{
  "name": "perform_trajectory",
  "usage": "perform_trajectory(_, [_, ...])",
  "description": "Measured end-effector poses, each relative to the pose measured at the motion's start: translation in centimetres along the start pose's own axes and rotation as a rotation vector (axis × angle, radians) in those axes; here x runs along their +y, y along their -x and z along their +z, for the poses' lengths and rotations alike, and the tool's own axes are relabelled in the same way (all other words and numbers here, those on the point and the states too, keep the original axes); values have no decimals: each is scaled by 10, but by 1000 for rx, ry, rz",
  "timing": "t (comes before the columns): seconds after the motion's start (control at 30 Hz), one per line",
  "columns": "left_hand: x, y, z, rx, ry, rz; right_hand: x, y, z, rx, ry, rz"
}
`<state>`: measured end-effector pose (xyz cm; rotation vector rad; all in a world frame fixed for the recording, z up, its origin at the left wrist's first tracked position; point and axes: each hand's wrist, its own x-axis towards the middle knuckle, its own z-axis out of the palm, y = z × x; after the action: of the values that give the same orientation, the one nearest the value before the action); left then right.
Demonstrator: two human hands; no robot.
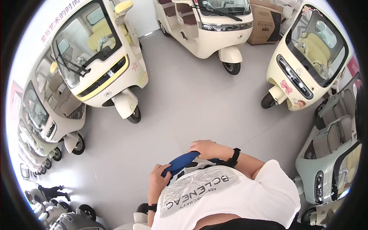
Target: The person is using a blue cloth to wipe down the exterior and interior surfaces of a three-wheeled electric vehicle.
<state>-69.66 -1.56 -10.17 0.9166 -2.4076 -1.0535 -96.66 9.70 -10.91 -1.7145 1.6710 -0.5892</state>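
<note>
A blue cloth [178, 164] is stretched between my two hands in front of my white shirt. My left hand [157, 179] grips its lower left end, thumb on top. The upper right end is pinched in my right hand [207, 148], whose fingers curl over the edge. Each wrist wears a black band. Beyond my hands, the nearest vehicle is a cream three-wheeler with yellow trim [111, 82], standing ahead on the left.
Another cream three-wheeler [211, 38] stands at the far middle, beside a cardboard box [264, 23]. A pale yellow one [291, 73] is at the right, a light green vehicle [310, 172] nearer. Several more line the left. A person [48, 193] is at lower left. Grey floor [191, 99] lies between.
</note>
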Motion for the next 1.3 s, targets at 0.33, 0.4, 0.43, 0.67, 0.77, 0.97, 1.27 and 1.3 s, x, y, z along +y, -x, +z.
perform_trajectory(0.33, [20, -299, 55, -651, -140, 578, 82, 6, -111, 413, 2, 473])
perform_trajectory(0.4, [40, -342, 82, -698, -135, 634, 110, 15, -124, 502, -45, 523])
perform_trajectory(0.43, [48, -360, 97, -732, -127, 678, 123, 17, -134, 578, -87, 563])
perform_trajectory(0.67, [89, -485, 178, -806, -104, 647, 229, 3, -235, 688, -10, 600])
perform_trajectory(0.77, [108, -549, 193, -742, -89, 640, 266, -21, -302, 610, -26, 602])
perform_trajectory(0.97, [120, -663, 203, -561, -60, 541, 334, -87, -414, 524, 69, 484])
perform_trajectory(1.27, [122, -855, 232, -559, -117, 529, 431, -175, -503, 458, -50, 548])
perform_trajectory(1.3, [126, -882, 238, -573, -100, 571, 442, -180, -514, 499, -51, 517])
